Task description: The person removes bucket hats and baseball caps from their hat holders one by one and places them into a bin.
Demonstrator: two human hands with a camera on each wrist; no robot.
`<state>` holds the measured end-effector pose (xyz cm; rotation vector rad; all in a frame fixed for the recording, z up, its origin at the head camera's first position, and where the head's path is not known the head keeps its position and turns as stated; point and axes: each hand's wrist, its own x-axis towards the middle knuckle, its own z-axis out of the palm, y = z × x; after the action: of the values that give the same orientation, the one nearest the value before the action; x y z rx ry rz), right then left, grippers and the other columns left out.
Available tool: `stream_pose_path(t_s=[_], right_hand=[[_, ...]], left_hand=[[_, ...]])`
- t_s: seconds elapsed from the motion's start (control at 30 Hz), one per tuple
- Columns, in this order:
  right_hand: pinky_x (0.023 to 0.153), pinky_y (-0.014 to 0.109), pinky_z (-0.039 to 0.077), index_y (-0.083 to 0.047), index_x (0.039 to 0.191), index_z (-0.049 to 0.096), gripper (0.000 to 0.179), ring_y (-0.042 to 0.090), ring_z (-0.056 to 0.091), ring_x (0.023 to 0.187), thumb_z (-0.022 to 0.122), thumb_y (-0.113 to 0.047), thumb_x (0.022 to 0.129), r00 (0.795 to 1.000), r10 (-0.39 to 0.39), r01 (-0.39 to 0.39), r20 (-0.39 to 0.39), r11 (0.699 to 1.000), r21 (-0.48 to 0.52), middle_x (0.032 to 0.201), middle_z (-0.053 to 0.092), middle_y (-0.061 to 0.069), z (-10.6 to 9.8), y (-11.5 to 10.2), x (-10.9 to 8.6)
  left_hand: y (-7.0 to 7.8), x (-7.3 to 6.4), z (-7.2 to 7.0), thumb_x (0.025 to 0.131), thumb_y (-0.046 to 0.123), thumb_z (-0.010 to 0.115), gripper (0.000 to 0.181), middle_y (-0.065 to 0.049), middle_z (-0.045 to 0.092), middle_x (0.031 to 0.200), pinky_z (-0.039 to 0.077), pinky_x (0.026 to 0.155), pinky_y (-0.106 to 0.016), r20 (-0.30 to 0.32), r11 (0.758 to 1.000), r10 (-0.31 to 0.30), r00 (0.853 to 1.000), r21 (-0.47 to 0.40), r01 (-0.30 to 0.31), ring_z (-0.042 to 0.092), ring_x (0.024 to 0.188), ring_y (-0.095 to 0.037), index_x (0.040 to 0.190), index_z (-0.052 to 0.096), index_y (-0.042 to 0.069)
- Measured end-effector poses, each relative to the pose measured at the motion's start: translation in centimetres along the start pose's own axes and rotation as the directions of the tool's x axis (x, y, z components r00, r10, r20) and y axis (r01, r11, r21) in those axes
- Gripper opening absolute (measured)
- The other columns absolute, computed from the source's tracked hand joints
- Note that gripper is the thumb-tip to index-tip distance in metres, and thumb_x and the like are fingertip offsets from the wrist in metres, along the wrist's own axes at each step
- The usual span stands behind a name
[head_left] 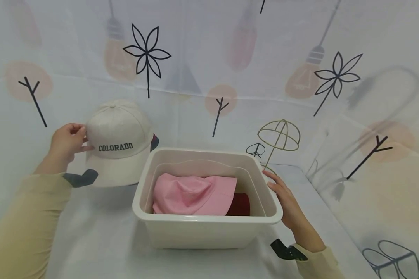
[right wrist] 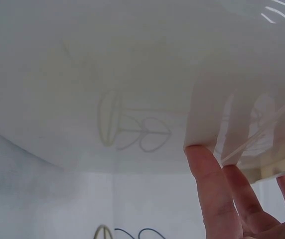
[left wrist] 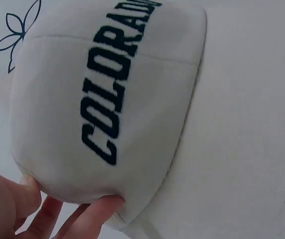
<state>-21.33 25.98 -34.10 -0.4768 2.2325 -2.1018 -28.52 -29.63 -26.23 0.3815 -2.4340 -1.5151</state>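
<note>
My left hand has the white cap by its side, to the left of the tub: thumb and fingers bent in a pinch at the crown's edge, with little gap between them beyond the cloth. The cap faces me, COLORADO lettering level, brim below, its far side close by the tub's back left corner; I can't tell whether the brim touches the table or hangs clear of it. A bit of something red and navy shows behind the cap, by that same corner — too little to name. My right hand is at the tub's right side, fingers only slightly bent and spread, tips resting on the outer wall below the rim without wrapping round it. Inside the tub lies a pink hat, creased on top, with a dark red thing partly under it at the right. To handle this well, I judge a light pinch is enough: the crown looks soft and dents at my fingertips, so squeezing harder would only crease it. The stiffer-looking brim is best held clear of the tub's rim, and the right fingers should press just enough to steady the tub — a push could slide it.
</note>
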Motion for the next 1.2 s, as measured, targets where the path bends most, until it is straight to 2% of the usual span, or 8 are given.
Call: stream_pose_path(t_s=[0.13, 0.4, 0.57, 0.77, 0.93, 1.13, 1.2], right_hand=[[0.078, 0.032, 0.051, -0.015, 0.144, 0.029, 0.044, 0.013, 0.055, 0.103, 0.034, -0.026, 0.102, 1.000, 0.000, 0.000, 0.003, 1.000, 0.005, 0.127, 0.046, -0.001, -0.1, 0.1, 0.0], [0.078, 0.032, 0.052, -0.013, 0.144, 0.027, 0.045, 0.013, 0.055, 0.103, 0.034, -0.026, 0.102, 1.000, 0.006, -0.006, -0.004, 1.000, -0.003, 0.127, 0.046, -0.001, -0.1, -0.1, 0.0], [0.078, 0.031, 0.051, -0.013, 0.144, 0.028, 0.045, 0.012, 0.055, 0.102, 0.035, -0.026, 0.102, 1.000, 0.009, -0.009, -0.008, 1.000, -0.001, 0.126, 0.046, -0.001, -0.1, -0.1, 0.0], [0.079, 0.030, 0.051, -0.014, 0.144, 0.029, 0.043, 0.012, 0.055, 0.103, 0.034, -0.026, 0.102, 1.000, 0.006, -0.006, 0.000, 1.000, 0.008, 0.127, 0.046, -0.001, -0.1, 0.0, 0.0], [0.079, 0.030, 0.051, -0.014, 0.144, 0.029, 0.044, 0.012, 0.055, 0.103, 0.035, -0.026, 0.102, 1.000, 0.012, -0.012, -0.005, 1.000, 0.008, 0.127, 0.046, -0.002, -0.1, -0.1, -0.1], [0.078, 0.030, 0.051, -0.016, 0.143, 0.030, 0.043, 0.012, 0.055, 0.102, 0.035, -0.026, 0.102, 1.000, 0.019, -0.019, -0.003, 1.000, 0.013, 0.125, 0.048, -0.002, -0.1, 0.0, 0.0], [0.078, 0.030, 0.051, -0.016, 0.143, 0.030, 0.043, 0.012, 0.055, 0.102, 0.035, -0.027, 0.102, 1.000, 0.022, -0.022, -0.007, 1.000, 0.010, 0.126, 0.047, -0.002, -0.1, 0.0, 0.0]], left_hand=[[0.7, -0.2, 0.3, 0.102, 0.023, 0.031, 0.049, -0.029, 0.031, 0.139, 0.049, 0.082, -0.036, -0.029, 0.999, -0.043, 0.999, -0.005, 0.043, 0.040, 0.124, -0.040, 0.141, 0.026, -0.005], [2.0, -0.6, -0.1, 0.101, 0.025, 0.033, 0.049, -0.025, 0.035, 0.137, 0.047, 0.087, -0.036, -0.039, 0.997, -0.067, 0.997, -0.034, 0.066, 0.043, 0.121, -0.036, 0.141, 0.028, -0.003], [3.0, -0.9, -0.4, 0.101, 0.024, 0.034, 0.049, -0.019, 0.039, 0.128, 0.051, 0.078, -0.025, -0.039, 0.996, -0.061, 0.997, -0.072, 0.058, 0.045, 0.116, -0.031, 0.140, 0.029, -0.004], [4.1, -0.9, -0.6, 0.100, 0.026, 0.035, 0.050, -0.015, 0.040, 0.125, 0.051, 0.076, -0.023, -0.056, 0.994, -0.063, 0.996, -0.087, 0.058, 0.045, 0.118, -0.030, 0.141, 0.029, -0.002], [5.0, -0.5, -0.6, 0.100, 0.025, 0.036, 0.049, -0.011, 0.042, 0.117, 0.052, 0.074, -0.022, -0.075, 0.995, -0.056, 0.996, -0.089, 0.049, 0.045, 0.116, -0.029, 0.140, 0.031, -0.002], [6.1, -0.2, -0.7, 0.099, 0.029, 0.037, 0.050, -0.007, 0.045, 0.113, 0.052, 0.070, -0.018, -0.108, 0.996, -0.068, 0.992, -0.071, 0.061, 0.052, 0.099, -0.015, 0.141, 0.033, 0.002], [6.5, -0.1, -0.7, 0.099, 0.029, 0.038, 0.050, -0.006, 0.045, 0.112, 0.051, 0.069, -0.017, -0.116, 0.995, -0.073, 0.991, -0.078, 0.064, 0.053, 0.099, -0.015, 0.141, 0.034, 0.003]])
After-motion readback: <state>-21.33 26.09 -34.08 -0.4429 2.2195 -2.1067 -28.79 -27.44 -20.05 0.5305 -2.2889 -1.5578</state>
